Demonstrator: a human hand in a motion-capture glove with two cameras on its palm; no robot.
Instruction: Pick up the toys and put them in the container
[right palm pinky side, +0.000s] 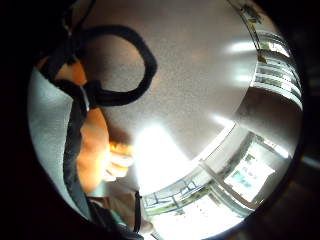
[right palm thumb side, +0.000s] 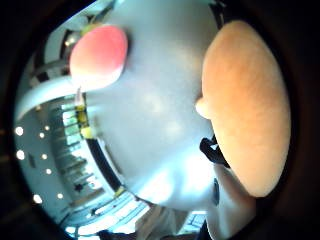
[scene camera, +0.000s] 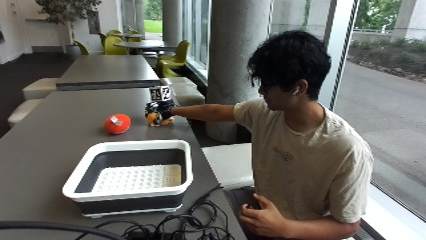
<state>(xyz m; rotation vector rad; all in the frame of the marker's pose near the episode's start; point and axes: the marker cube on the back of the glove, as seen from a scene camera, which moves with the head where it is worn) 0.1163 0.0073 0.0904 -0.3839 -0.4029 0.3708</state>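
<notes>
In the outside view my gloved right hand (scene camera: 160, 111) is stretched out over the far part of the grey table (scene camera: 60, 135), with its fingers curled round an orange toy (scene camera: 153, 119). That orange toy fills one side of the thumb side palm view (right palm thumb side: 245, 107) and shows beside the glove's straps in the little finger side view (right palm pinky side: 92, 142). A red ball-shaped toy (scene camera: 117, 124) lies on the table just left of the hand; it also appears further off on the tabletop (right palm thumb side: 98, 54). The white container (scene camera: 80, 175) with dark walls stands nearer, at the table's front; I see no toys in it.
Black cables (scene camera: 173, 225) lie at the table's front edge by the container. The person's bare left hand (scene camera: 263, 220) rests in their lap. A concrete column (scene camera: 239, 55) and windows stand to the right; another table (scene camera: 106, 67) is behind.
</notes>
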